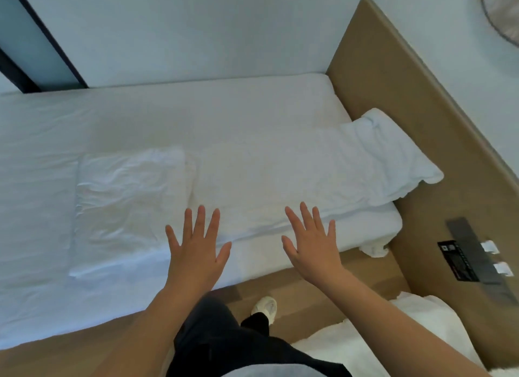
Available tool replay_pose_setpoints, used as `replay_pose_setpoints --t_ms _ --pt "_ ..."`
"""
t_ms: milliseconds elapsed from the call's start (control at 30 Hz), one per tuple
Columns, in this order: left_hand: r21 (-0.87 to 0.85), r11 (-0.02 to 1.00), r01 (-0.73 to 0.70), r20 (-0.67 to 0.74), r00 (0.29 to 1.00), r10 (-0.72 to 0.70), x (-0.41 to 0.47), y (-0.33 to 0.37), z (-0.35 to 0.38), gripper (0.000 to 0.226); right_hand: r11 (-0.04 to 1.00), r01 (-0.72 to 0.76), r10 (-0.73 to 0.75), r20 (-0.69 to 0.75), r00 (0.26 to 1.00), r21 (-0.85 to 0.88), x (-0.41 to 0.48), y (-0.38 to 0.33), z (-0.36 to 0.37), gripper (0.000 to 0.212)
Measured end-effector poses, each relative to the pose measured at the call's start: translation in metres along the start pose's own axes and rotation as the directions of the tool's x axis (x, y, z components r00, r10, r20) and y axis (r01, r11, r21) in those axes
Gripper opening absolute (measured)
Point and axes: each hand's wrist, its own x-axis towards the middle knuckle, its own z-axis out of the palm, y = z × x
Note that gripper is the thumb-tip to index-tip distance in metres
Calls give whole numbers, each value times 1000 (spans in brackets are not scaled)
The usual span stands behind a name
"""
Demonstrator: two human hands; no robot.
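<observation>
Fingers on both sides are straight and fanned apart, gripping nothing. From my remote seat I see the left hand [196,253] low at about 7 o'clock from the middle of the view and the right hand [313,250] at about 5 o'clock. Both are palm down over the near edge of the bed. I cannot tell whether they press on the cloth or float just above it.

What they are working on is the rumpled white quilt [295,174], laid flat across the white-sheeted mattress [168,118]. It runs from the centre out toward 3 o'clock, where its end bunches up against the tan wooden headboard panel [407,109]. Its near hem passes under the right hand's fingertips, and the left hand's fingertips reach its near left corner.

Just beside the quilt, at 9 o'clock of the left hand, lies a flat, creased white pillow [126,202].

At 4 o'clock the headboard carries a black rectangular label [456,263] alongside a grey strip [474,250]. At 6 o'clock I see the person's dark trousers [224,343] and one white shoe [265,306]. More white bedding [365,343] sits at 5 o'clock, in the bottom right corner. A dark-framed glass panel [25,39] stands at 10 o'clock beyond the mattress.
</observation>
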Motion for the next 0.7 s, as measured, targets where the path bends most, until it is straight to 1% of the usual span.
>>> replay_pose_setpoints --t_ms 67,200,333,400,567,700 --pt "-1 1000 -13 16 1000 13 4 37 -1 84 998 -56 55 14 998 12 -10 29 -6 63" --pt "-9 997 -80 17 997 80 27 93 -10 82 984 -159 161 -21 987 85 -23 74 -10 66" --pt "42 982 -185 10 983 185 56 123 -15 80 952 -277 281 -13 960 133 -26 114 -11 66" --pt "78 968 -239 31 971 237 70 137 -13 80 936 -324 326 2 945 137 -28 131 -12 67" --pt "88 944 -317 55 948 313 110 175 -4 78 915 -381 383 11 924 135 -5 171 -25 66" --pt "122 928 -353 63 935 348 155 204 -19 80 898 -405 407 22 913 173 28 202 -39 66"
